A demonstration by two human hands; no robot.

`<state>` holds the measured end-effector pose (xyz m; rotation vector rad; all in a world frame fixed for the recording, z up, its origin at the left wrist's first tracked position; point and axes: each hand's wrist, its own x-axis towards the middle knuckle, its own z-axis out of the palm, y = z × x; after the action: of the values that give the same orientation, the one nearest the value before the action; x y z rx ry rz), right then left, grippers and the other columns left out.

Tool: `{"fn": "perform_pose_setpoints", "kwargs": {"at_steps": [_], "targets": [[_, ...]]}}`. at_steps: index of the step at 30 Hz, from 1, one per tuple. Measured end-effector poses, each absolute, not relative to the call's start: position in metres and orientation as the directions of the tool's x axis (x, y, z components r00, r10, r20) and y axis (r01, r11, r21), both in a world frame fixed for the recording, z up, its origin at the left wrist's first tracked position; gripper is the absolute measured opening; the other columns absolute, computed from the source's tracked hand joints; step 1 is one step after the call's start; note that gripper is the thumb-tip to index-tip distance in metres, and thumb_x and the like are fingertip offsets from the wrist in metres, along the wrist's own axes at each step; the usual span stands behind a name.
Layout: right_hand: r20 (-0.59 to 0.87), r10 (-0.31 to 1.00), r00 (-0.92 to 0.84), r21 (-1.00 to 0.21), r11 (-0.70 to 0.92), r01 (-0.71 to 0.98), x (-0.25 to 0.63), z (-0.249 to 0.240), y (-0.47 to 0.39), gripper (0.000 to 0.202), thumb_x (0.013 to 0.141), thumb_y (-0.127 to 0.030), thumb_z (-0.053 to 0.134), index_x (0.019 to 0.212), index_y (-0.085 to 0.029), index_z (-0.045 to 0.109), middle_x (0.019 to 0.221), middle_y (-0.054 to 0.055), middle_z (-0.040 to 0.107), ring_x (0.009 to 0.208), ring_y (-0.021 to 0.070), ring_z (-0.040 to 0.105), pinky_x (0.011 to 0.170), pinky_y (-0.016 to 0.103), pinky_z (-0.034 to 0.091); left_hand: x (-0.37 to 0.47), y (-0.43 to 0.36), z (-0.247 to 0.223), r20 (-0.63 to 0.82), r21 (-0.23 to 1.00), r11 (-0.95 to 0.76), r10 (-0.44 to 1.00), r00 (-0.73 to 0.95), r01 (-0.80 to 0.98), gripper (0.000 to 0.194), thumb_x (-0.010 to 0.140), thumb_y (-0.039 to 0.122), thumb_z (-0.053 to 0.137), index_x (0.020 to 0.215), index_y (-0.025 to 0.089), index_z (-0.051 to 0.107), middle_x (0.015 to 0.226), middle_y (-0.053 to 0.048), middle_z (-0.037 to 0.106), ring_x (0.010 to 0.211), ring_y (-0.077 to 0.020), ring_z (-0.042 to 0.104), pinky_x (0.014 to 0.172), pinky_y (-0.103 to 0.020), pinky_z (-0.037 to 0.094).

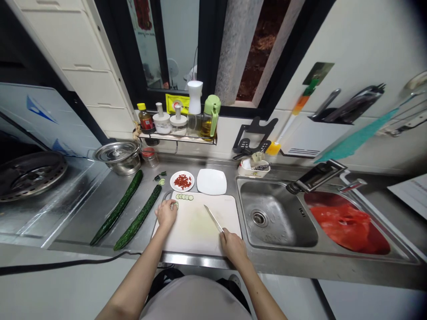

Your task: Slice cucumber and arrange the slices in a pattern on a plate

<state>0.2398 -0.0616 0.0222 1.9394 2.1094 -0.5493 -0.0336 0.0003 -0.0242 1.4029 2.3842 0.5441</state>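
Observation:
My right hand (233, 246) grips the handle of a kitchen knife (213, 217), its blade angled up and left over the white cutting board (207, 238). At the board's left edge, my left hand (166, 213) pinches a cucumber slice (175, 204) between thumb and fingers; how many slices it holds is unclear. Just above it, several cucumber slices (184, 197) lie overlapped in a row along the board's top edge. Two long whole-looking cucumbers, one nearer (140, 218) and one farther left (118, 206), rest on the steel counter beside the board.
Behind the board stand a small plate of chopped red pieces (182, 181) and a white plate (211, 181). Cucumber end scraps (160, 178) lie left of them. A steel sink (276, 213) is at right, a lidded pot (120, 155) at back left, a seasoning shelf (180, 138) above.

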Motion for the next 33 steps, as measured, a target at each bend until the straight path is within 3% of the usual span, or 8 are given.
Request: {"fn": "perform_pose_setpoints", "kwargs": {"at_steps": [8, 14, 22, 28, 33], "targets": [[-0.395, 0.911, -0.116, -0.111, 0.078, 0.991, 0.240, 0.020, -0.060, 0.037, 0.099, -0.030, 0.026, 0.112, -0.018, 0.059, 0.095, 0.012, 0.071, 0.091, 0.0234, 0.067, 0.073, 0.030, 0.042, -0.004, 0.020, -0.021, -0.022, 0.489, 0.321, 0.934, -0.356, 0.811, 0.031, 0.085, 0.032, 0.049, 0.110, 0.030, 0.068, 0.116, -0.007, 0.061, 0.110, -0.0288, 0.050, 0.094, -0.044, 0.033], [-0.412, 0.901, -0.138, -0.112, 0.101, 0.989, 0.239, 0.019, -0.057, 0.035, 0.098, -0.028, 0.028, 0.110, -0.017, 0.059, 0.096, 0.013, 0.071, 0.093, 0.0238, 0.067, 0.074, 0.030, 0.043, 0.015, 0.036, -0.023, -0.053, 0.388, 0.272, 0.961, -0.273, 0.881, 0.037, 0.086, 0.035, 0.050, 0.119, 0.030, 0.064, 0.117, -0.010, 0.057, 0.111, -0.0302, 0.046, 0.093, -0.045, 0.032], [-0.427, 0.893, -0.144, -0.115, 0.104, 0.988, 0.239, 0.017, -0.054, 0.035, 0.097, -0.026, 0.028, 0.108, -0.017, 0.060, 0.097, 0.014, 0.071, 0.093, 0.0242, 0.067, 0.075, 0.031, 0.042, 0.016, 0.047, -0.027, -0.032, 0.300, 0.245, 0.969, -0.246, 0.922, 0.027, 0.086, 0.030, 0.052, 0.107, 0.028, 0.067, 0.117, -0.010, 0.057, 0.112, -0.0299, 0.045, 0.091, -0.043, 0.032], [-0.406, 0.903, -0.142, -0.121, 0.101, 0.988, 0.240, 0.015, -0.054, 0.034, 0.097, -0.026, 0.029, 0.108, -0.018, 0.060, 0.096, 0.013, 0.071, 0.093, 0.0229, 0.067, 0.076, 0.030, 0.042, 0.017, 0.046, -0.023, -0.043, 0.341, 0.238, 0.970, -0.238, 0.909, 0.022, 0.085, 0.025, 0.051, 0.102, 0.025, 0.065, 0.109, -0.008, 0.065, 0.108, -0.0278, 0.051, 0.089, -0.041, 0.031], [-0.403, 0.903, -0.147, -0.122, 0.106, 0.987, 0.240, 0.014, -0.055, 0.034, 0.097, -0.026, 0.029, 0.108, -0.017, 0.060, 0.097, 0.013, 0.071, 0.093, 0.0228, 0.067, 0.076, 0.030, 0.042, 0.021, 0.037, -0.013, -0.151, 0.490, 0.328, 0.944, -0.292, 0.807, 0.020, 0.085, 0.023, 0.049, 0.097, 0.027, 0.064, 0.096, -0.002, 0.071, 0.100, -0.0224, 0.059, 0.088, -0.037, 0.033]]}}
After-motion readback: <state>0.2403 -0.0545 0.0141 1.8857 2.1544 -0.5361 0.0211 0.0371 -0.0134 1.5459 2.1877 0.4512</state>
